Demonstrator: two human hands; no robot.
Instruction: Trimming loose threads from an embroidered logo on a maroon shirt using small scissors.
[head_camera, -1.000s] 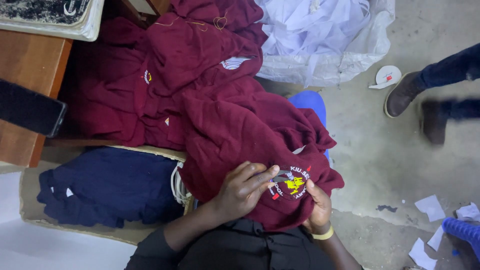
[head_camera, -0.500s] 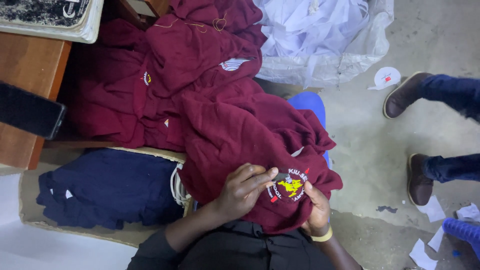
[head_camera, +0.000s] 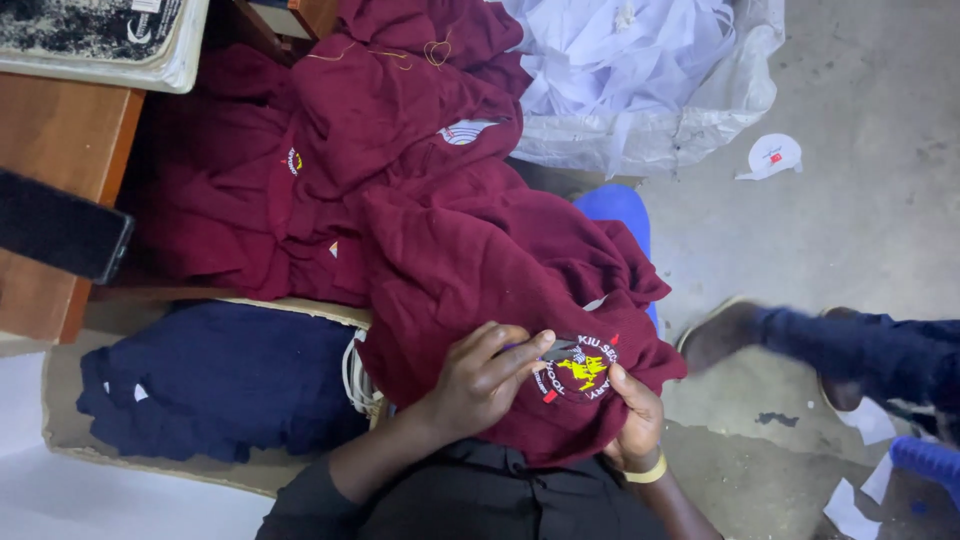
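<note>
A maroon sweater (head_camera: 480, 260) lies over my lap, with a round embroidered badge (head_camera: 578, 368) in yellow, black and red near its lower edge. My left hand (head_camera: 485, 380) presses on the cloth, its fingers pinching the badge's left rim. My right hand (head_camera: 632, 425), with a yellow band at the wrist, grips the sweater from below and right of the badge. Whether something small sits between my fingers I cannot tell.
More maroon sweaters (head_camera: 300, 150) are heaped at the upper left. Dark navy garments (head_camera: 215, 380) fill a cardboard box (head_camera: 60, 425). A wooden table (head_camera: 55, 160) stands left, a white plastic sack (head_camera: 650, 90) above. Another person's shoe and leg (head_camera: 800, 345) cross the concrete floor at right.
Both hands stay on the badge, barely shifted. The other person's feet have moved from the upper right down to the right of my lap.
</note>
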